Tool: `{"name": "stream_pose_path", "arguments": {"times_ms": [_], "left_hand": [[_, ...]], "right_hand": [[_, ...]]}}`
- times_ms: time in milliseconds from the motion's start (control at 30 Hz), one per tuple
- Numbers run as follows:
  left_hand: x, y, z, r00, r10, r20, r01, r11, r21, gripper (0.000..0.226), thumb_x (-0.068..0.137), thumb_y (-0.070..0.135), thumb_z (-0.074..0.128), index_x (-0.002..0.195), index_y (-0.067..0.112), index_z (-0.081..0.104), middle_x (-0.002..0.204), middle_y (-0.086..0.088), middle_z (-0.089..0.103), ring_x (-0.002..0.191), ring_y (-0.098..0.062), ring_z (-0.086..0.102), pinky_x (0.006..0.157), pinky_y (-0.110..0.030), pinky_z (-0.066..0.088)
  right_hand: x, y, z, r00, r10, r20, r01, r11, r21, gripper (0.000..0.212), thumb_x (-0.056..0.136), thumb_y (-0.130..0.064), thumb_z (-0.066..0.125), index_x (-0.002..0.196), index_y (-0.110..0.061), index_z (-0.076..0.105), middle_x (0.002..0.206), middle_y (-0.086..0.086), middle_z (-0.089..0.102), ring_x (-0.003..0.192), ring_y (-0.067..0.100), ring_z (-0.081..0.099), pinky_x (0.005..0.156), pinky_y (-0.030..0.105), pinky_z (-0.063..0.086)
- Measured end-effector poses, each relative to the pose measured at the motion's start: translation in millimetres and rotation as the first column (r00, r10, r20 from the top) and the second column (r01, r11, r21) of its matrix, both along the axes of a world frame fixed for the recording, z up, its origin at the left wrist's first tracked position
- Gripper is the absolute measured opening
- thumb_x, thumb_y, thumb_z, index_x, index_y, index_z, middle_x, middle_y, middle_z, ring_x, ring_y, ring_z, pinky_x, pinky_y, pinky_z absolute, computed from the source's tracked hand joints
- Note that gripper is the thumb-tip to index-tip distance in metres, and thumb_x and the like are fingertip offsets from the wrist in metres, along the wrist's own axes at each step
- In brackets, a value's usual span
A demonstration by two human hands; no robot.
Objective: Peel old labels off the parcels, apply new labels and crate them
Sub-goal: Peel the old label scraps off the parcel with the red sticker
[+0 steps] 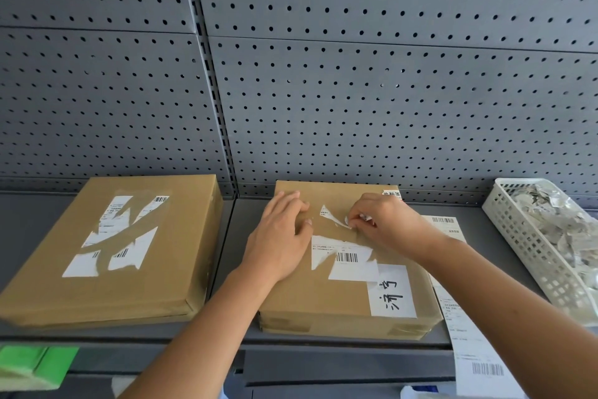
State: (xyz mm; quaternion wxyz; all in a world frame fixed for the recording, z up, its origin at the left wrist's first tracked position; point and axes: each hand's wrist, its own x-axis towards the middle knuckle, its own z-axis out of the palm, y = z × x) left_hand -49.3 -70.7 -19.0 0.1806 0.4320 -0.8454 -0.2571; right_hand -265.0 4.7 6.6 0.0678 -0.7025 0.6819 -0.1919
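A brown parcel [291, 298] lies on the grey shelf in front of me, with torn white label remnants [348, 258] and a white handwritten sticker [391, 292] on its top. My left hand [280, 236] lies flat on the parcel's top left area, fingers spread. My right hand [388, 224] pinches a curled strip of old label [336, 219] lifting off the parcel. A second brown parcel [129, 288] with torn label pieces sits to the left.
A white plastic basket [530, 243] full of torn label scraps stands at the right. A long white sheet of new labels [472, 353] lies under the parcel's right side and hangs over the shelf edge. Grey pegboard [323, 75] rises behind. Something green [35, 363] sits bottom left.
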Motion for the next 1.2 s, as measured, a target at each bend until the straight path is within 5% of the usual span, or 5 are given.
{"name": "stream_pose_path", "arguments": {"times_ms": [267, 400, 733, 933, 1200], "left_hand": [[0.4, -0.2, -0.4, 1.0, 0.001, 0.005, -0.001, 1.0, 0.005, 0.038, 0.104, 0.04, 0.042, 0.141, 0.033, 0.048, 0.159, 0.025, 0.024, 0.149, 0.005, 0.003, 0.112, -0.04, 0.036], [0.0, 0.0, 0.1, 1.0, 0.001, 0.006, -0.001, 1.0, 0.004, 0.038, 0.104, 0.04, 0.041, 0.141, 0.033, 0.048, 0.16, 0.025, 0.024, 0.15, 0.004, 0.003, 0.113, -0.04, 0.035], [-0.3, 0.4, 0.6, 1.0, 0.006, 0.006, -0.006, 1.0, 0.013, 0.037, 0.104, 0.039, 0.042, 0.14, 0.034, 0.048, 0.159, 0.026, 0.024, 0.149, 0.005, 0.003, 0.111, -0.042, 0.036], [-0.2, 0.2, 0.5, 1.0, 0.004, 0.003, -0.004, 1.0, 0.011, 0.037, 0.104, 0.039, 0.042, 0.14, 0.034, 0.048, 0.159, 0.026, 0.025, 0.15, 0.005, 0.003, 0.11, -0.043, 0.038], [-0.3, 0.8, 0.9, 1.0, 0.001, 0.009, -0.001, 1.0, 0.005, 0.038, 0.104, 0.04, 0.041, 0.141, 0.033, 0.048, 0.16, 0.026, 0.024, 0.149, 0.005, 0.003, 0.112, -0.042, 0.037]], "right_hand": [[-2.8, 5.5, 9.3, 0.997, 0.055, 0.044, -0.058, 0.997, 0.054, 0.009, 0.087, -0.01, 0.07, 0.089, -0.017, 0.076, 0.088, -0.01, 0.063, 0.072, -0.006, 0.054, 0.068, 0.005, 0.038], [2.7, 4.3, 18.2, 0.988, 0.123, -0.092, -0.112, 0.988, 0.11, 0.012, 0.089, -0.01, 0.062, 0.09, -0.014, 0.073, 0.09, -0.004, 0.062, 0.069, 0.008, 0.052, 0.068, 0.022, 0.047], [9.0, -3.2, 8.5, 0.981, 0.07, -0.183, -0.046, 0.991, 0.129, 0.01, 0.086, -0.007, 0.052, 0.089, -0.009, 0.061, 0.093, 0.0, 0.057, 0.073, 0.023, 0.057, 0.064, 0.029, 0.047], [4.4, -0.2, 7.2, 0.998, 0.04, -0.058, -0.038, 0.999, 0.029, 0.007, 0.091, -0.01, 0.057, 0.087, -0.01, 0.062, 0.087, -0.004, 0.057, 0.07, 0.012, 0.052, 0.065, 0.019, 0.042], [1.1, -0.2, 20.9, 0.985, 0.119, -0.127, -0.098, 0.982, 0.164, 0.011, 0.089, -0.014, 0.06, 0.089, -0.017, 0.07, 0.087, -0.011, 0.056, 0.069, -0.001, 0.049, 0.066, 0.01, 0.039]]}}
